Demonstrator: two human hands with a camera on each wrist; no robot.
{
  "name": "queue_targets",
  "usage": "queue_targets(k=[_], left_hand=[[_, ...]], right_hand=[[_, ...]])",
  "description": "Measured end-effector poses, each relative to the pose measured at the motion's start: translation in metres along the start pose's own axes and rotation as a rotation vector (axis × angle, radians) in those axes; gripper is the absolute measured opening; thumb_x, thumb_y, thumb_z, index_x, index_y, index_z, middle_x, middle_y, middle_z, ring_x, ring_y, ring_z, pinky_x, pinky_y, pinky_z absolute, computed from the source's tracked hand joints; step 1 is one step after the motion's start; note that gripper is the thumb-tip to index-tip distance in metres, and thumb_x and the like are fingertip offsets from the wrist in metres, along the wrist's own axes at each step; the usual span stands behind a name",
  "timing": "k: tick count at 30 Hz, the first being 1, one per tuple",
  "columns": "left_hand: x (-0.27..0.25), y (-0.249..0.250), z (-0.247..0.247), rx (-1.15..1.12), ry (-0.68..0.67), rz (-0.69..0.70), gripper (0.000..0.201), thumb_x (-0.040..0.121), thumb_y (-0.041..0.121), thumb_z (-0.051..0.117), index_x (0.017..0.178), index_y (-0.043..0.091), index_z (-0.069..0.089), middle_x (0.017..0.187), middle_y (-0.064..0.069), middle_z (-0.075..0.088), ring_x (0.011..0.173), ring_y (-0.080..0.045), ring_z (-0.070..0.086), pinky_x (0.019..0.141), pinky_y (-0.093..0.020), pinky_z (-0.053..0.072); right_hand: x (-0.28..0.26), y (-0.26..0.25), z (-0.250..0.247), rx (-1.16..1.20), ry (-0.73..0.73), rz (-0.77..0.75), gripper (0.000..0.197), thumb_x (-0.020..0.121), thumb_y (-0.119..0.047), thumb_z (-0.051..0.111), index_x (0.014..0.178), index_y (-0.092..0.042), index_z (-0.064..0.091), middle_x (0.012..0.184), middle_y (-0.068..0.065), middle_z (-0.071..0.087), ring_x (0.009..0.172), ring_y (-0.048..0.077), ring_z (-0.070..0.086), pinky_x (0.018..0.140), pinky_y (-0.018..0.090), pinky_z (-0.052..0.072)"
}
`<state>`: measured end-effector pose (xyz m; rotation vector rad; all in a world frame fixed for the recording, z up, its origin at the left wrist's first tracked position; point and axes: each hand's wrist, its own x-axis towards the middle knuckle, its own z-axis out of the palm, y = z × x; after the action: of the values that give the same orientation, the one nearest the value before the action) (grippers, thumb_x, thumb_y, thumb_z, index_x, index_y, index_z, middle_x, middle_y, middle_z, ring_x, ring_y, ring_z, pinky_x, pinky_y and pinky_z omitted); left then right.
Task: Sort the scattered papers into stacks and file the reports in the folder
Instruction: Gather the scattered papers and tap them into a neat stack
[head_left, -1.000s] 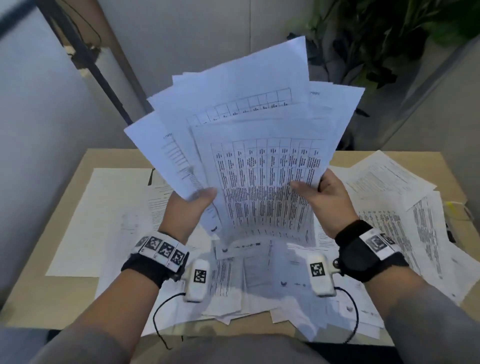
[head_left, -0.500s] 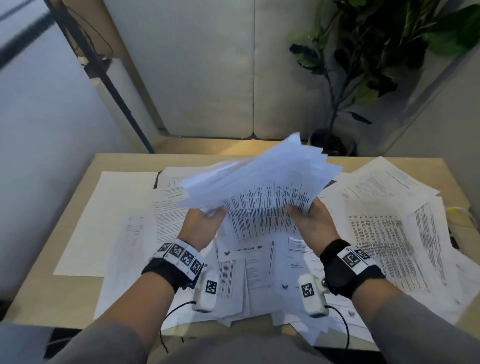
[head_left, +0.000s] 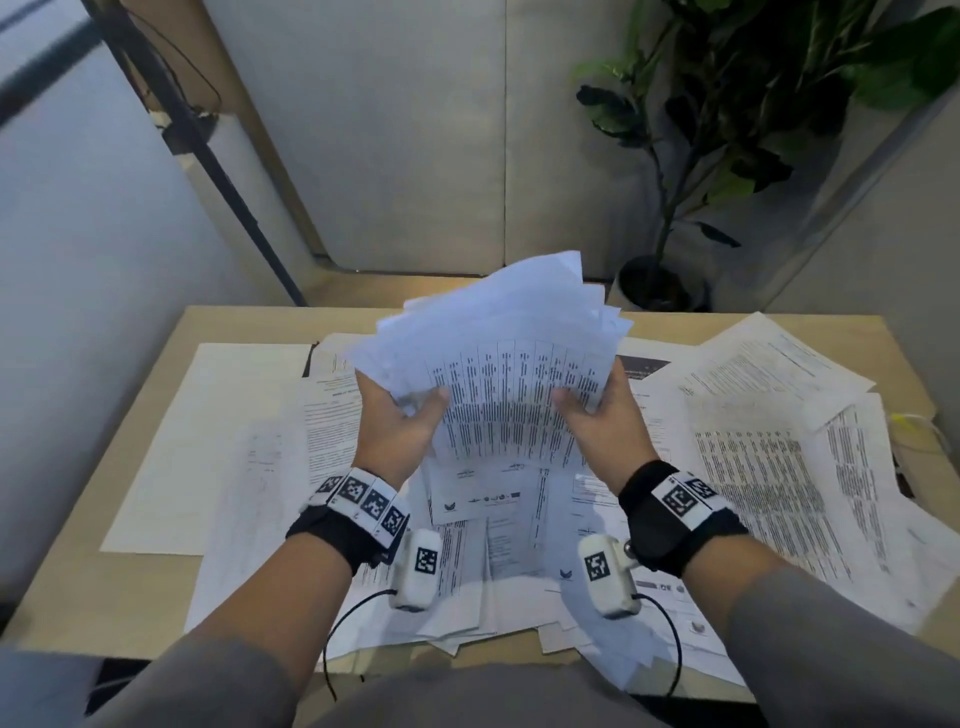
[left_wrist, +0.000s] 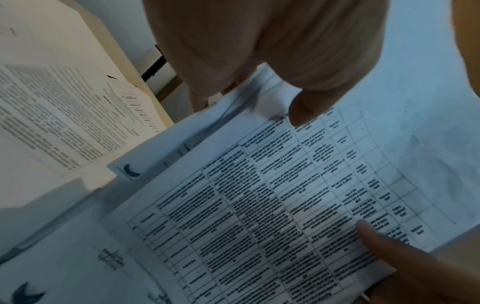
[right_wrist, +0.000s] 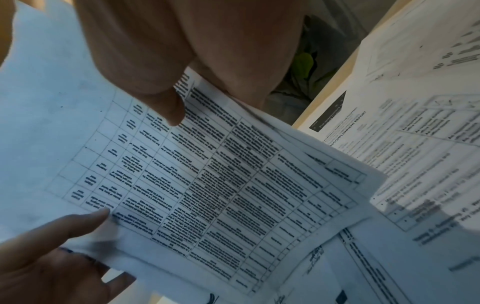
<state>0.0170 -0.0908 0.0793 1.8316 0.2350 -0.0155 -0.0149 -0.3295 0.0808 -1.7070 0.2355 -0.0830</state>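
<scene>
I see both hands lifted above the middle of the bench, and together they hold one bundle of papers. The left hand grips the bundle at its left side, with the thumb on the top sheet and the fingers below it. The right hand grips the right side in the same way. The top sheet carries a printed table with many narrow columns, and the sheets behind it fan out toward the far edge of the bench. In the left wrist view the thumb presses on the printed table, and the thumb of the other hand comes in from the lower right.

Under the bundle, loose papers cover most of the bench, one over another. Some hang over the near edge. A large blank sheet lies flat near the left edge. A page with a dark header lies close to the far edge, partly hidden behind the bundle. Something yellow sits at the right edge; I cannot tell what it is. A potted plant stands on the floor behind the far right corner. I cannot find a folder among the sheets.
</scene>
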Motion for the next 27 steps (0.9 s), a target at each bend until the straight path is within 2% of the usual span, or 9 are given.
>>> queue_targets(k=[3, 6, 10, 14, 15, 18, 20, 24, 27], left_hand=[[0.002, 0.011, 0.007, -0.013, -0.009, -0.019, 0.097, 0.087, 0.019, 0.076, 0.16, 0.025, 0.013, 0.158, -0.002, 0.042, 0.135, -0.013, 0.053, 0.116, -0.039, 0.042], [0.005, 0.01, 0.01, -0.015, -0.019, -0.025, 0.067, 0.092, 0.015, 0.07, 0.146, 0.019, 0.031, 0.133, 0.005, 0.06, 0.113, 0.007, 0.06, 0.112, -0.044, 0.047], [0.003, 0.014, 0.018, 0.053, -0.07, -0.036, 0.061, 0.097, 0.042, 0.064, 0.152, 0.025, 0.043, 0.142, 0.006, 0.062, 0.124, -0.008, 0.059, 0.116, -0.039, 0.04], [0.005, 0.024, 0.013, -0.097, -0.034, 0.068, 0.049, 0.099, 0.034, 0.068, 0.146, 0.03, 0.053, 0.138, 0.016, 0.065, 0.127, -0.001, 0.06, 0.107, -0.023, 0.047], [0.004, 0.023, 0.009, -0.124, -0.047, 0.082, 0.049, 0.097, 0.034, 0.071, 0.144, 0.029, 0.055, 0.136, 0.013, 0.067, 0.128, -0.004, 0.061, 0.106, -0.024, 0.049], [0.003, 0.007, 0.0, -0.108, -0.025, 0.083, 0.061, 0.083, 0.053, 0.08, 0.128, 0.02, 0.056, 0.126, -0.008, 0.069, 0.121, -0.025, 0.065, 0.105, -0.052, 0.051], [0.002, -0.003, -0.002, -0.098, -0.022, 0.077, 0.058, 0.077, 0.051, 0.081, 0.12, 0.024, 0.053, 0.118, -0.006, 0.07, 0.115, -0.026, 0.066, 0.104, -0.057, 0.05], [0.0, -0.003, 0.002, -0.019, -0.062, 0.109, 0.057, 0.086, 0.034, 0.077, 0.135, 0.036, 0.047, 0.132, 0.009, 0.066, 0.127, -0.014, 0.061, 0.113, -0.049, 0.046], [0.002, 0.005, 0.01, -0.009, -0.066, 0.125, 0.078, 0.092, 0.023, 0.074, 0.155, 0.017, 0.028, 0.15, 0.002, 0.052, 0.14, -0.011, 0.05, 0.119, -0.044, 0.04]], right_hand=[[0.004, 0.001, 0.005, 0.031, 0.028, 0.013, 0.048, 0.098, -0.002, 0.064, 0.134, -0.031, 0.049, 0.132, -0.008, 0.066, 0.129, 0.007, 0.059, 0.116, 0.039, 0.044], [0.005, 0.005, 0.002, 0.058, 0.043, 0.052, 0.047, 0.099, 0.001, 0.06, 0.137, -0.026, 0.051, 0.132, -0.007, 0.067, 0.125, 0.005, 0.062, 0.113, 0.036, 0.046], [0.004, 0.003, 0.008, 0.134, 0.08, 0.094, 0.046, 0.103, 0.003, 0.052, 0.142, -0.022, 0.054, 0.13, -0.007, 0.069, 0.106, -0.008, 0.066, 0.097, 0.024, 0.055], [0.007, -0.005, -0.001, 0.168, 0.039, 0.0, 0.044, 0.102, -0.001, 0.055, 0.14, -0.021, 0.056, 0.135, 0.0, 0.069, 0.128, 0.018, 0.063, 0.109, 0.042, 0.049], [0.008, -0.005, -0.006, 0.168, 0.021, 0.001, 0.046, 0.101, 0.001, 0.056, 0.14, -0.022, 0.056, 0.136, 0.0, 0.068, 0.13, 0.02, 0.061, 0.11, 0.044, 0.048], [0.01, 0.001, -0.014, 0.12, -0.014, 0.061, 0.053, 0.097, 0.006, 0.057, 0.135, -0.031, 0.056, 0.134, -0.005, 0.067, 0.129, 0.017, 0.061, 0.113, 0.05, 0.047], [0.008, 0.006, -0.013, 0.099, -0.029, 0.085, 0.056, 0.097, 0.007, 0.056, 0.136, -0.034, 0.052, 0.135, -0.007, 0.066, 0.128, 0.013, 0.06, 0.115, 0.05, 0.046], [0.002, 0.005, -0.006, 0.099, 0.012, 0.018, 0.062, 0.097, 0.01, 0.056, 0.139, -0.033, 0.039, 0.138, -0.005, 0.06, 0.129, 0.001, 0.057, 0.117, 0.035, 0.043], [0.002, 0.001, 0.0, 0.106, 0.039, -0.038, 0.062, 0.097, 0.011, 0.054, 0.143, -0.025, 0.034, 0.14, -0.005, 0.057, 0.13, -0.001, 0.056, 0.114, 0.028, 0.043]])
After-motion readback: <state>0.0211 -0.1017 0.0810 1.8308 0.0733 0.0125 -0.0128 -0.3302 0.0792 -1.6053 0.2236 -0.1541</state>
